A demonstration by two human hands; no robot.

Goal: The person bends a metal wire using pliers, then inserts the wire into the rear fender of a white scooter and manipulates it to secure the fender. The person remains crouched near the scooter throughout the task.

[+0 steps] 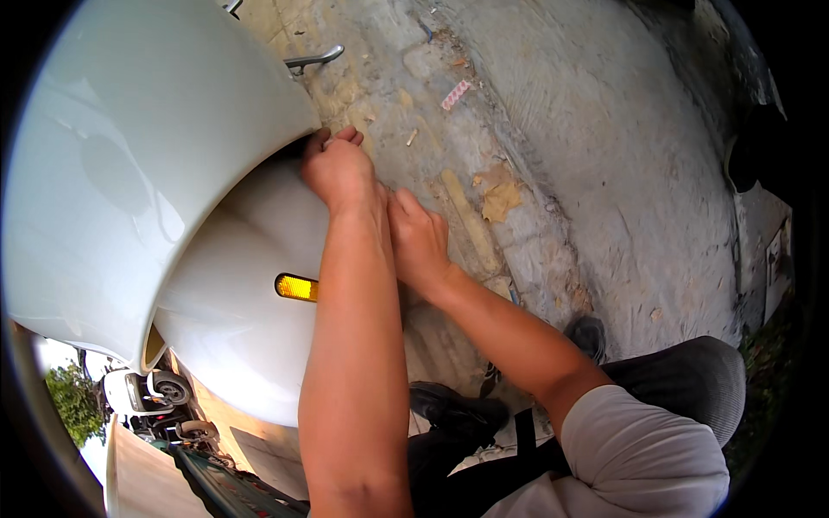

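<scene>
Pale upper panel (pixel 173 112), left grip (pixel 339 171) at its edge, right grip (pixel 420 237) alongside

1. The ground (pixel 622 198) is grey, rough and dirty.
2. A pink and white strip (pixel 455 95) lies on it.
3. A small pale stick (pixel 412 136) lies near the strip.
4. A torn tan scrap (pixel 501 197) lies there too.
5. A black shoe (pixel 449 409) rests on it.

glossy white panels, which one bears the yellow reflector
The smaller rounded white panel, inside the curved edge of the large glossy white panel: the oblong yellow reflector sits on it; the large one shows none.
</scene>
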